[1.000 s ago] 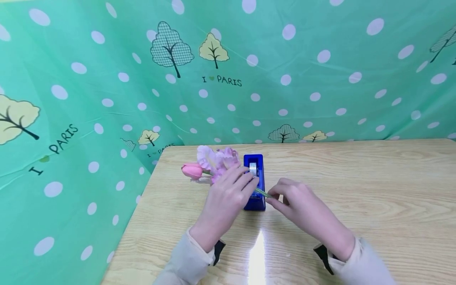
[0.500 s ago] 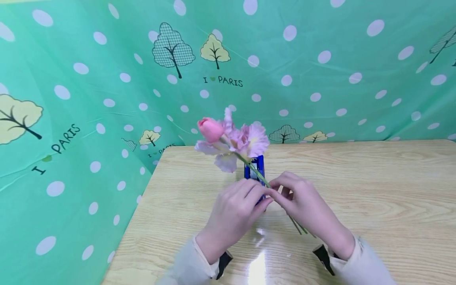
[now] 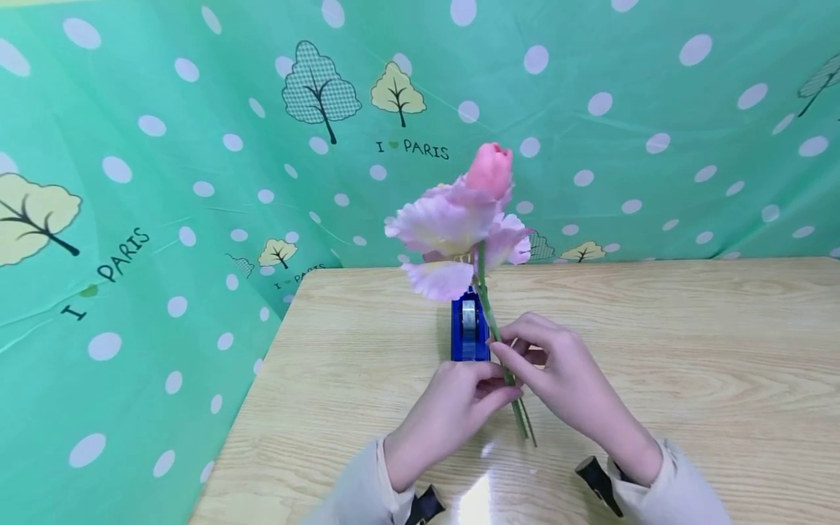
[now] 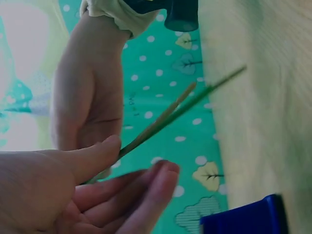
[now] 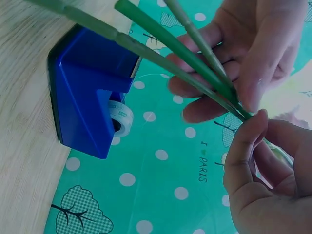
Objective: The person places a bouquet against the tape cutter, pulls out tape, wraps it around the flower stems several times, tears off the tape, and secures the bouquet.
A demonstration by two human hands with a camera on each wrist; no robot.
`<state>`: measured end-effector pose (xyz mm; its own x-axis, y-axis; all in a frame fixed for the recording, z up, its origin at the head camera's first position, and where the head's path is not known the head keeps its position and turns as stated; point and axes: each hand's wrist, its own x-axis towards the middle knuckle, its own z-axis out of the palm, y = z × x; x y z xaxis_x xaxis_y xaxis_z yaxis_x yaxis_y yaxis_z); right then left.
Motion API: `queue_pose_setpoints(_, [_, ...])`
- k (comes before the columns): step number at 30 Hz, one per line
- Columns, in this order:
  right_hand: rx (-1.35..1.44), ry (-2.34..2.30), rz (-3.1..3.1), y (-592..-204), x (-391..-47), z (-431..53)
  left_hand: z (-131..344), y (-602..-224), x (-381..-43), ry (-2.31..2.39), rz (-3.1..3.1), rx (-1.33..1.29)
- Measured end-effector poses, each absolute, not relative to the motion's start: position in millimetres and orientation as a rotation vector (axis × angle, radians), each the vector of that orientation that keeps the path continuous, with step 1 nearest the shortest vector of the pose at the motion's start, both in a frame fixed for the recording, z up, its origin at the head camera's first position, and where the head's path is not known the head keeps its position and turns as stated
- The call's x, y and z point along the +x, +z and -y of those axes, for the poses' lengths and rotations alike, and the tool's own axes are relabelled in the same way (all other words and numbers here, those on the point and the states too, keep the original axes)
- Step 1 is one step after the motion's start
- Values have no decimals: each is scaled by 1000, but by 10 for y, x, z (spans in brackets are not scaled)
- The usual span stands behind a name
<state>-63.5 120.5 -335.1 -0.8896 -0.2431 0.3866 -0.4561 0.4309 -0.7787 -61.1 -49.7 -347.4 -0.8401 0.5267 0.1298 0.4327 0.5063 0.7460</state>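
Note:
A small flower bunch with a pink tulip [image 3: 490, 171] and ruffled lilac blooms [image 3: 446, 222] stands nearly upright over the table. My right hand [image 3: 554, 368] pinches its green stems [image 3: 484, 284] between thumb and fingertips. Just lower, my left hand [image 3: 449, 415] is around the stem ends, its thumb right at them. In the right wrist view the left fingers [image 5: 195, 87] stretch out behind the stems, spread apart from the thumb. Several stem ends [image 5: 170, 48] fan out there past the right hand's pinch. Behind the hands sits a blue tape dispenser [image 3: 459, 328], its near end hidden.
A roll of clear tape [image 5: 121, 117] is mounted in the dispenser. The light wooden table [image 3: 689, 350] extends to both sides. Green dotted cloth [image 3: 590, 73] hangs along its back and left edges. Black straps [image 3: 426, 504] circle both wrists.
The bunch has swung from lying leftward across the dispenser to nearly upright, blooms up. My left hand has moved from near the blooms down to the stem ends; the right hand has barely moved.

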Motion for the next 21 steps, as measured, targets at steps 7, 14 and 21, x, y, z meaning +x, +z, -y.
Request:
queue_pose_setpoints(7, [648, 1383, 2446, -3325, -640, -1190, 485, -3497, -645, 1410, -2506, 726])
queue_pose_setpoints(14, [627, 1361, 2448, -3343, -601, -1254, 449, -3510, -629, 1386, -2509, 723])
queue_pose_setpoints(21, [607, 1373, 2477, -3355, -593, -1335, 380, -3524, -639, 1310, -2561, 765])
